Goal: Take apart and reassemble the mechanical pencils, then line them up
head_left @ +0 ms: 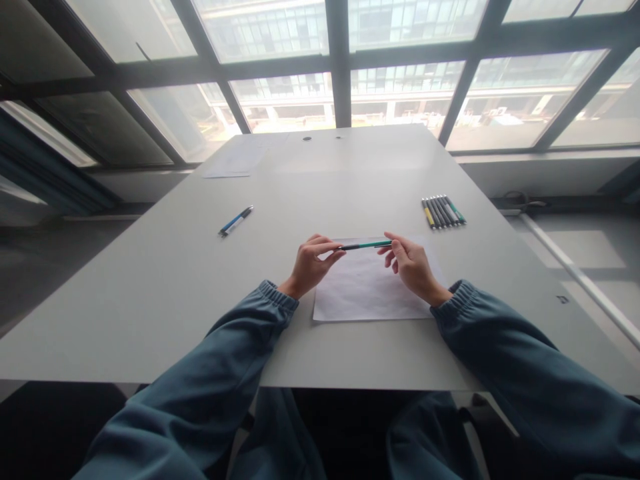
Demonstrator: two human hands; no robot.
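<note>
Blue pen: a slim blue and white ballpoint pen (235,221) lies alone on the left half of the pale grey rectangular worktop (150,287), angled toward the far right, well apart from both hands.

Far sheet: a white sheet of paper (235,160) lies flat at the far left corner of the worktop, near the window.

Left hand: the left hand (309,265) hovers over the middle of the worktop, nearer the near edge, its wrist in a teal-blue cuffed sleeve (240,353). Its fingers (327,248) are pinched on the dark left end of the green pen.

Green pen: a thin green and black ballpoint pen (365,245) is held level between the two hands, lifted just above the near sheet, lying left to right.

Near sheet: a white sheet of paper (365,293) lies flat under the hands, just beside the near edge at the worktop's middle.

Right hand: the right hand (411,265) takes the pen's right end, fingers (395,248) curled and closed on the green part.

Pen row: a row of dark pens with yellow and green accents (443,211) lies side by side on the right half of the worktop, touching one another, beyond the right hand.
</note>
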